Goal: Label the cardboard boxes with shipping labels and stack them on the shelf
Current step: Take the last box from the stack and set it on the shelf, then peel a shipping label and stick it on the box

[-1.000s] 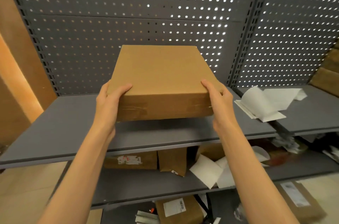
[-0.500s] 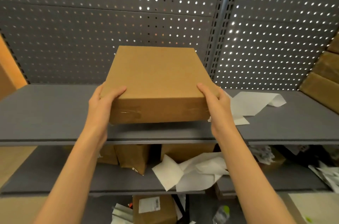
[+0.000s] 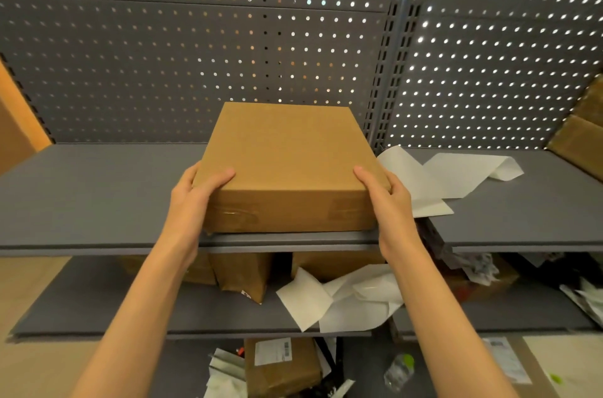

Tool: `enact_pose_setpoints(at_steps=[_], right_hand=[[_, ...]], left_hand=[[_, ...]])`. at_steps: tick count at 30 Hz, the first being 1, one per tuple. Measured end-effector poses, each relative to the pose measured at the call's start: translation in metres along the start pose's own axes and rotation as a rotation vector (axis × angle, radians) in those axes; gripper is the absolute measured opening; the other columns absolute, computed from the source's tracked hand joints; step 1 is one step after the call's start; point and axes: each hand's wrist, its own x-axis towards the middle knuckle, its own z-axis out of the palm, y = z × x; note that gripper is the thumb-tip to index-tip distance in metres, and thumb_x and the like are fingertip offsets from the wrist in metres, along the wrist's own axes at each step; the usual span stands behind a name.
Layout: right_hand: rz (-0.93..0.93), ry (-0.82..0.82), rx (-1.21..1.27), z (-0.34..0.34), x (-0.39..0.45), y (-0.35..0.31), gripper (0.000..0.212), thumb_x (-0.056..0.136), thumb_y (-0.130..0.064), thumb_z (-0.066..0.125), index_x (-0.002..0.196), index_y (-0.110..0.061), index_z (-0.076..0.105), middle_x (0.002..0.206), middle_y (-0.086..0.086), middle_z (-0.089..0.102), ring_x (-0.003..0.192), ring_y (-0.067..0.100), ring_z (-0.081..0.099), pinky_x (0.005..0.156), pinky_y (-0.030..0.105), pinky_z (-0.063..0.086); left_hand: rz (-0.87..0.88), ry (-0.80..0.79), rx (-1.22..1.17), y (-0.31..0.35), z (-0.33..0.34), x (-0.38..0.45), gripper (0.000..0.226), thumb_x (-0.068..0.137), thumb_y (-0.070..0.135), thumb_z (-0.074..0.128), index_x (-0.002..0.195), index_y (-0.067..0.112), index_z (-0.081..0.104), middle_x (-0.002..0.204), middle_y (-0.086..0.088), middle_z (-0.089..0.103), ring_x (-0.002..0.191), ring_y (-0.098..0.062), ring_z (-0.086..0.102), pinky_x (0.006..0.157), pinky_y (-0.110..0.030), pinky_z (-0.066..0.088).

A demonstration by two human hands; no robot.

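Observation:
A flat brown cardboard box [image 3: 287, 153] sits on the grey upper shelf [image 3: 98, 195], its near face close to the shelf's front edge. My left hand [image 3: 192, 198] grips its near left corner, thumb on top. My right hand [image 3: 388, 198] grips the near right corner the same way. No label shows on the box's top or near face. Strips of white label backing paper [image 3: 456, 176] lie on the shelf just right of the box.
A perforated grey back panel [image 3: 228, 39] stands behind the shelf. Brown boxes [image 3: 580, 136] are stacked at the far right. The lower shelf [image 3: 163, 309] holds boxes and crumpled white paper [image 3: 346, 299]. Below lie a labelled box [image 3: 280, 365] and litter.
The box has come lower onto the shelf surface, and both hands keep their hold on its near corners. The view has shifted so more of the right bay shows.

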Motion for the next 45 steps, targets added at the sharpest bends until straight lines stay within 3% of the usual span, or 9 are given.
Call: enact_pose_setpoints(at_steps=[6,21,23,26,30,32,34,39,45], right_hand=[[0.009,0.03,-0.019,0.002,0.006,0.001,0.034,0.089,-0.034,0.062,0.119,-0.025,0.052,0.099,-0.017,0.057,0.085,-0.004,0.054,0.059,0.012,0.041],[0.016,0.051,-0.064,0.004,0.012,0.001,0.042,0.089,-0.038,0.06,0.127,-0.024,0.051,0.102,-0.017,0.056,0.087,-0.005,0.052,0.064,0.015,0.038],[0.022,0.037,-0.08,0.003,0.012,0.0,0.042,0.089,-0.039,0.06,0.128,-0.023,0.051,0.104,-0.016,0.057,0.088,-0.005,0.052,0.064,0.014,0.038],[0.021,0.004,-0.112,0.001,0.011,-0.002,0.045,0.09,-0.041,0.058,0.131,-0.023,0.052,0.112,-0.013,0.058,0.092,-0.004,0.052,0.064,0.014,0.039],[-0.025,0.002,-0.168,-0.003,0.007,-0.006,0.052,0.09,-0.04,0.057,0.138,-0.023,0.046,0.12,-0.014,0.055,0.1,0.0,0.052,0.073,0.015,0.038],[-0.06,0.037,-0.202,-0.007,0.006,-0.009,0.057,0.091,-0.038,0.057,0.142,-0.021,0.041,0.132,-0.01,0.049,0.111,0.004,0.045,0.086,0.02,0.035],[-0.115,0.076,-0.244,-0.011,0.003,-0.013,0.055,0.092,-0.035,0.057,0.142,-0.019,0.041,0.14,-0.005,0.046,0.114,0.003,0.042,0.089,0.02,0.033],[-0.291,0.162,-0.372,-0.024,0.001,-0.02,0.034,0.093,-0.025,0.057,0.126,-0.02,0.058,0.123,-0.007,0.06,0.098,-0.007,0.054,0.069,0.004,0.044],[-0.416,0.181,-0.575,-0.05,0.012,-0.022,0.028,0.092,-0.018,0.058,0.119,-0.021,0.062,0.115,-0.01,0.062,0.112,0.007,0.055,0.091,0.018,0.043]], left_hand=[[-0.027,-0.051,0.03,-0.004,0.0,0.01,0.056,0.082,0.039,0.064,0.133,0.022,0.047,0.122,0.006,0.055,0.099,-0.001,0.051,0.075,-0.024,0.039],[0.017,-0.077,0.166,-0.005,0.005,0.017,0.054,0.088,0.039,0.057,0.136,0.021,0.041,0.121,0.007,0.047,0.088,0.002,0.046,0.067,-0.016,0.034],[0.033,-0.081,0.221,-0.002,0.003,0.018,0.056,0.087,0.04,0.058,0.137,0.022,0.041,0.124,0.005,0.047,0.093,-0.004,0.048,0.069,-0.017,0.035],[0.073,-0.059,0.344,0.003,-0.003,0.019,0.065,0.085,0.045,0.061,0.141,0.023,0.037,0.137,0.002,0.045,0.114,-0.016,0.046,0.086,-0.029,0.038],[0.2,-0.014,0.53,0.019,-0.004,0.014,0.08,0.07,0.06,0.059,0.14,0.028,0.038,0.142,0.002,0.044,0.13,-0.022,0.04,0.104,-0.045,0.036],[0.316,0.016,0.637,0.029,0.001,0.011,0.07,0.076,0.055,0.06,0.138,0.027,0.042,0.139,0.001,0.047,0.128,-0.022,0.041,0.101,-0.044,0.035],[0.449,0.043,0.761,0.036,0.01,0.008,0.055,0.085,0.043,0.061,0.135,0.024,0.047,0.134,-0.001,0.051,0.123,-0.025,0.045,0.096,-0.042,0.037],[0.68,0.031,0.897,0.044,0.038,-0.002,0.036,0.088,0.032,0.058,0.122,0.018,0.059,0.122,-0.003,0.061,0.11,-0.028,0.053,0.089,-0.038,0.038],[0.827,-0.02,0.972,0.041,0.074,-0.008,0.029,0.089,0.029,0.057,0.111,0.012,0.064,0.105,-0.007,0.066,0.094,-0.027,0.057,0.074,-0.03,0.034]])
